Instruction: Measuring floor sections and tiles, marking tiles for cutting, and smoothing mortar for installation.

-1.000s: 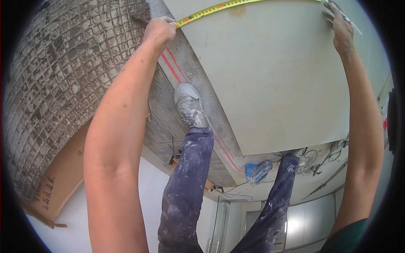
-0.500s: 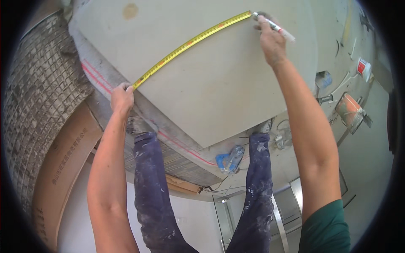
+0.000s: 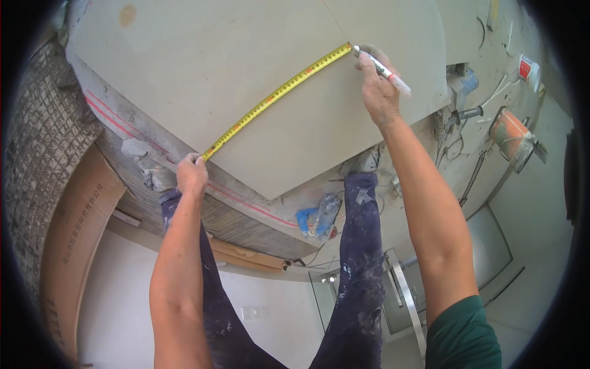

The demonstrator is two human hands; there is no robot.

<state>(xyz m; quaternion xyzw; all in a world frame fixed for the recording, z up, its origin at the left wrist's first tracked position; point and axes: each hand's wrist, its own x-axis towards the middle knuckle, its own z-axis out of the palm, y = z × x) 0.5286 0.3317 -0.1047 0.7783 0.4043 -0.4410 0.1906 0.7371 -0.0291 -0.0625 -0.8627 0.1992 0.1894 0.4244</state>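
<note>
A yellow tape measure (image 3: 275, 97) stretches in a bowed diagonal across a large pale tile (image 3: 184, 67). My left hand (image 3: 192, 173) is closed on its near-left end, at the tile's left edge; the tape's case is hidden. At the far-right end, my right hand (image 3: 380, 86) grips a white marker pen (image 3: 384, 71) with a red band. The marker's tip meets the tape's end or lies just beside it. From there a thin reddish line (image 3: 335, 18) runs away over the tile.
My feet stand at the tile's near edges, a plastic bottle (image 3: 327, 212) between them. To the right lie a power tool (image 3: 461, 111), an orange bucket (image 3: 513, 132) and a white-and-red tub (image 3: 528, 71). A cardboard sheet (image 3: 80, 227) and mesh-patterned panel (image 3: 43, 123) are at left.
Both hands have drawn nearer along the tile with the tape and marker. A thin reddish line now shows beyond the marker's tip. My left foot has shifted out to the left.
</note>
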